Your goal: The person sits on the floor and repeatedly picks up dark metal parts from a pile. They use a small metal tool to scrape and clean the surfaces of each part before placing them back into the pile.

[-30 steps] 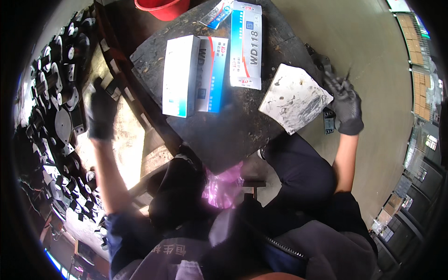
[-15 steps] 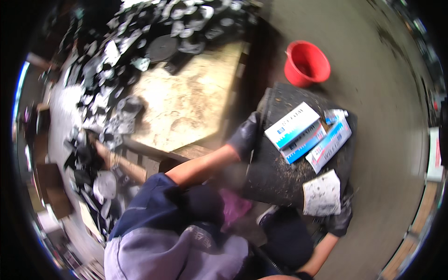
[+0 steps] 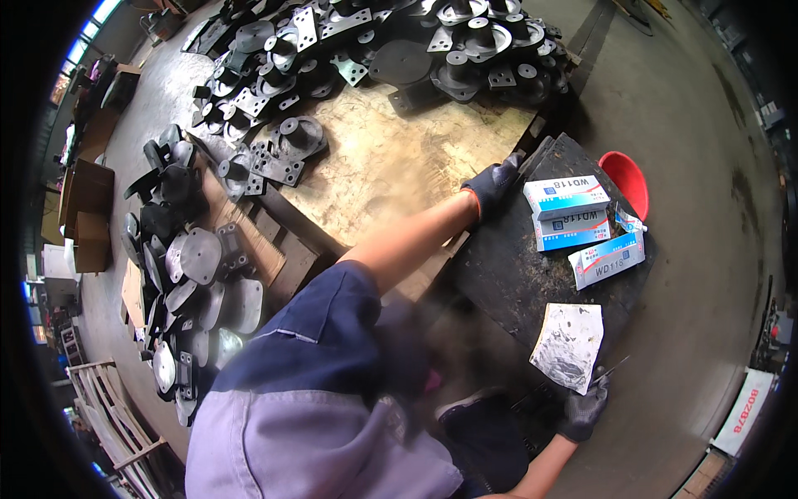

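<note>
My left hand [image 3: 495,185], in a dark glove, is closed round the far left edge of a black-topped stand [image 3: 499,287]. My right hand [image 3: 587,409], gloved in grey and black, is closed at the stand's near right edge. A thin rod [image 3: 613,369] sticks out beside its fingers; whether they hold it I cannot tell. Close to that hand lies a smeared white sheet [image 3: 568,343]. Two white and blue boxes [image 3: 568,196] lie together on the stand's far part, with another such box [image 3: 608,261] nearer and a small tube [image 3: 629,221] beside it.
A red bucket [image 3: 625,183] stands on the floor behind the stand. To the left is a wooden pallet top [image 3: 391,166] bearing many dark metal parts [image 3: 465,71]. More round-plated parts [image 3: 202,256] are stacked nearer my left side. Cardboard boxes [image 3: 87,216] stand farther left.
My view has turned, and the pallet shows farther right. Both hands keep to the stand's edges. The stand now covers part of the red bucket, which earlier showed whole.
</note>
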Motion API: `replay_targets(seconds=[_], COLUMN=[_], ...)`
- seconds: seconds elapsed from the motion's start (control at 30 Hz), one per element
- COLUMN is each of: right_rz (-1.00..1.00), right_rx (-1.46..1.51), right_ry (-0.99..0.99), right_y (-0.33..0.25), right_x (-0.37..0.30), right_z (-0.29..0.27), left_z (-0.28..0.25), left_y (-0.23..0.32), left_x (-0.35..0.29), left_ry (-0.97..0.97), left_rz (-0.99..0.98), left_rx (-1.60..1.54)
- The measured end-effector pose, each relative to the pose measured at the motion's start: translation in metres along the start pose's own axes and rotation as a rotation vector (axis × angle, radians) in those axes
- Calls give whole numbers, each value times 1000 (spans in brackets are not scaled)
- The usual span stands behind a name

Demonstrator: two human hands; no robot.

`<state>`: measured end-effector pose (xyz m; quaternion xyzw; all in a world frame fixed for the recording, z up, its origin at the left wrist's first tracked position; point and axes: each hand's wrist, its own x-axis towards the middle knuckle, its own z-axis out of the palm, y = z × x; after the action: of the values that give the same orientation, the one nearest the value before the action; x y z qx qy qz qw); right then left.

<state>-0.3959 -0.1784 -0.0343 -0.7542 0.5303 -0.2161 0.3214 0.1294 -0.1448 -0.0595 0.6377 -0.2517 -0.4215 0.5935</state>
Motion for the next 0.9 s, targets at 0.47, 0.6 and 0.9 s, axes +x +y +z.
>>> replay_targets(seconds=[0.47,0.6,0.9], right_rz=[272,255,116], right_rx=[1193,1246,1283], right_ry=[36,245,-143], right_y=[-100,-202,-142], right_x=[-49,-51,-43], right_z=[-119,-78,-55], left_z=[-251,-297,-284], left_y=[-27,-20,-12], left_x=[73,91,77], left_ry=[702,267,321], left_rz=[106,-140,-128], left_rx=[-215,31,173])
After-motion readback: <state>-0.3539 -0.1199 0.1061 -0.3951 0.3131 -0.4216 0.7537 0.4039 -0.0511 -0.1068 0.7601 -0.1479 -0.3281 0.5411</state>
